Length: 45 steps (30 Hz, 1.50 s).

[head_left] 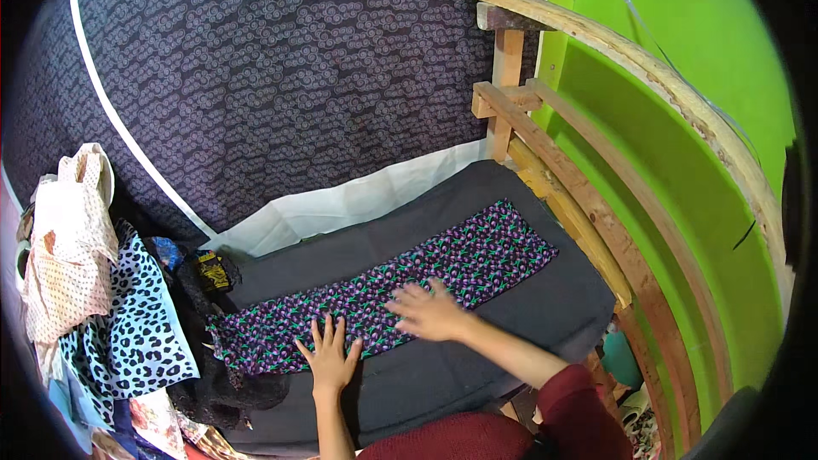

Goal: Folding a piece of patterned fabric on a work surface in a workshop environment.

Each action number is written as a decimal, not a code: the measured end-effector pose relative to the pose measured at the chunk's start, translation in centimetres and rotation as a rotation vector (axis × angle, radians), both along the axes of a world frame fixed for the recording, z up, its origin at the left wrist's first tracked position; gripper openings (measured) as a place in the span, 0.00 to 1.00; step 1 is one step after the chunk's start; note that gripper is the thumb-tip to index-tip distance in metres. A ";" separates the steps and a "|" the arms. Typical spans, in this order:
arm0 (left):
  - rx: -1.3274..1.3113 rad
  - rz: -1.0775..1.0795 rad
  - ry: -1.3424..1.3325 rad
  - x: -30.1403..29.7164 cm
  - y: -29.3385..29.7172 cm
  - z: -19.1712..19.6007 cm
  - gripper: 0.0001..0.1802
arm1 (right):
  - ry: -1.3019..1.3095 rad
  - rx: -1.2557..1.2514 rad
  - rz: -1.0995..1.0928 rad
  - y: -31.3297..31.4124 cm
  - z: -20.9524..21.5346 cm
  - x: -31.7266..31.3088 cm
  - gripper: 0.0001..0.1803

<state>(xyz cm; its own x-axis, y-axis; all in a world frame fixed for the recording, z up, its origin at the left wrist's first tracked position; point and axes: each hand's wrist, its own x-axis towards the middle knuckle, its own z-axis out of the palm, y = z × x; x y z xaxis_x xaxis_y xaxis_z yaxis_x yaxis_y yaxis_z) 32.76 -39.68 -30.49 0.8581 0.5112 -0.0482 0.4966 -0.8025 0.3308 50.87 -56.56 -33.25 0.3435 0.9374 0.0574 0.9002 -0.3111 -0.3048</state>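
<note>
A long purple floral cloth (443, 268) lies flat across a dark grey padded table (477, 375). My left hand (328, 358) rests palm down with spread fingers on the cloth's near edge, toward its left end. My right hand (430, 311) lies flat on the middle of the cloth, fingers pointing left. Both hands press on the fabric and grip nothing.
A heap of clothes (111, 315), spotted, leopard-print and black, sits at the left of the table. A dark patterned curtain (281, 77) with a white sheet (341, 204) below it hangs behind. Wooden frame rails (596, 204) and a green wall (682, 51) stand on the right.
</note>
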 end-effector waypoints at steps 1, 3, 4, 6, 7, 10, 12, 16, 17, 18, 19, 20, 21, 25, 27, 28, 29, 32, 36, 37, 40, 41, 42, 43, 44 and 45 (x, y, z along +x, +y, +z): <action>0.041 0.021 -0.022 -0.7 0.4 -0.6 0.34 | -0.033 -0.124 -0.068 -1.1 2.8 1.7 0.29; 0.053 0.010 -0.011 -0.6 0.5 -0.7 0.34 | -0.052 -0.162 -0.318 -6.9 2.0 7.6 0.27; 0.073 -0.003 -0.001 -0.5 0.5 -0.7 0.33 | -0.128 -0.192 -0.436 -9.7 2.0 10.3 0.27; 0.054 -0.011 -0.007 -0.3 0.4 -0.8 0.34 | -0.079 -0.282 -0.756 -14.3 2.5 13.7 0.30; 0.058 -0.016 -0.013 -0.3 0.4 -1.0 0.34 | 0.026 -0.291 -0.917 -15.1 3.2 14.2 0.33; 0.030 -0.036 0.035 0.6 0.6 -0.4 0.35 | -0.253 -0.209 -1.063 -12.8 1.5 13.2 0.36; 0.056 -0.055 0.175 1.3 1.2 0.5 0.36 | -0.360 -0.046 -0.804 -6.6 1.6 9.2 0.37; 0.136 -0.135 -0.079 4.4 1.5 -0.2 0.30 | -0.084 0.101 0.051 3.1 1.0 0.2 0.31; 0.170 -0.122 -0.060 4.5 1.4 -0.9 0.31 | 0.018 0.078 0.218 3.9 0.7 -0.8 0.30; 0.154 -0.090 -0.029 4.1 1.7 -1.9 0.32 | 0.004 -0.013 0.248 4.2 0.8 -0.8 0.29; 0.155 -0.056 -0.056 3.9 2.1 -3.0 0.33 | -0.019 -0.068 0.174 3.8 1.3 0.7 0.30; 0.151 -0.026 -0.080 3.8 2.1 -3.5 0.34 | -0.037 -0.128 0.095 2.5 1.7 3.5 0.30; 0.153 -0.043 -0.097 3.8 2.1 -3.5 0.35 | -0.080 -0.181 -0.038 0.5 1.5 7.0 0.29; 0.153 -0.048 -0.085 4.5 1.6 -2.9 0.34 | -0.115 -0.240 -0.680 -11.0 1.5 15.7 0.35; 0.141 -0.048 -0.091 4.4 1.7 -2.9 0.35 | -0.111 -0.278 -0.824 -12.2 2.6 15.2 0.36; 0.137 -0.048 -0.092 4.4 1.8 -2.9 0.35 | -0.100 -0.248 -0.888 -12.5 3.0 14.6 0.37; 0.133 -0.040 -0.096 4.4 1.7 -2.7 0.35 | -0.090 -0.218 -0.956 -12.8 3.1 14.0 0.38; 0.121 -0.106 -0.170 3.8 1.2 -1.4 0.41 | 0.095 -0.169 -0.898 -12.4 3.9 10.1 0.48; 0.071 -0.433 -0.190 1.9 -0.1 0.5 0.49 | -0.004 -0.041 -0.582 -12.5 4.8 5.1 0.56; 0.040 -0.448 -0.189 1.7 -0.8 0.4 0.46 | 0.090 0.036 -0.508 -12.4 3.8 5.0 0.53; 0.139 -0.446 -0.236 1.8 -1.5 -1.2 0.33 | 0.067 -0.045 -0.354 -10.2 5.2 2.7 0.42; 0.149 -0.445 -0.232 2.1 -1.7 -1.4 0.32 | -0.030 -0.030 -0.338 -9.9 4.8 2.8 0.39; 0.161 -0.445 -0.227 2.4 -1.8 -1.3 0.31 | -0.125 -0.012 -0.322 -9.6 4.2 3.1 0.36; 0.143 -0.434 -0.240 2.5 -1.9 -1.2 0.31 | -0.168 0.016 -0.328 -9.2 3.9 3.5 0.33; 0.163 -0.430 -0.238 2.6 -2.0 -1.0 0.29 | -0.183 0.022 -0.355 -8.9 3.6 3.9 0.33; 0.171 -0.418 -0.265 2.5 -2.0 -1.1 0.29 | -0.177 0.048 -0.366 -8.7 3.4 4.3 0.32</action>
